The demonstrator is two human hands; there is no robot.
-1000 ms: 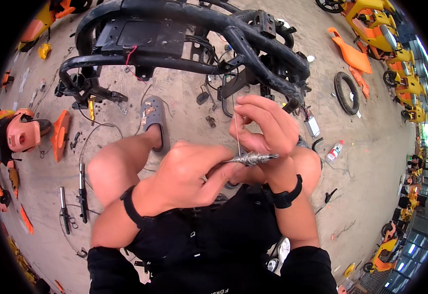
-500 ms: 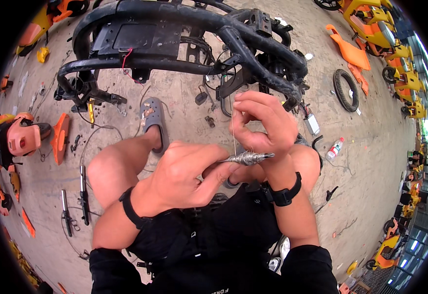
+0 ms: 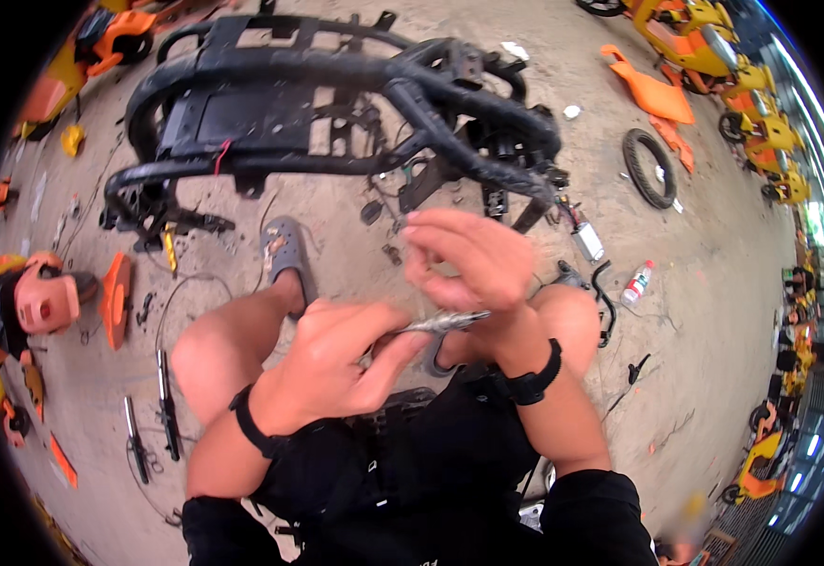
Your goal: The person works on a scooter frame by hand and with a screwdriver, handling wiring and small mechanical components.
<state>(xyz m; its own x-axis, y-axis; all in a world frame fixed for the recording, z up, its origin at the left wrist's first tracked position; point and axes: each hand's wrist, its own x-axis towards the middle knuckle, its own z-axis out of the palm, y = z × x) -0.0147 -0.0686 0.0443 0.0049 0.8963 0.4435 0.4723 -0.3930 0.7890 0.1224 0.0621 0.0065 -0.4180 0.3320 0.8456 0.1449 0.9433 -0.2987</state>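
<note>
My left hand is closed round a slim, silvery, tapered metal piece with thin wire wound about it. Its pointed end sticks out to the right, beneath my right wrist. What kind of piece it is, I cannot make out. Above it my right hand is raised, thumb and fingers pinched together. The thin wire running up from the metal piece to this pinch shows in the earlier picture; motion blurs it now.
A black scooter frame lies just ahead. On the floor are a tyre, a plastic bottle, a small silver box, two shock-absorber-like rods and orange body panels. Yellow scooters line the right side.
My right hand has moved left and slightly down over the metal piece. My left hand has shifted a little left and down. The whole view has tilted slightly.
</note>
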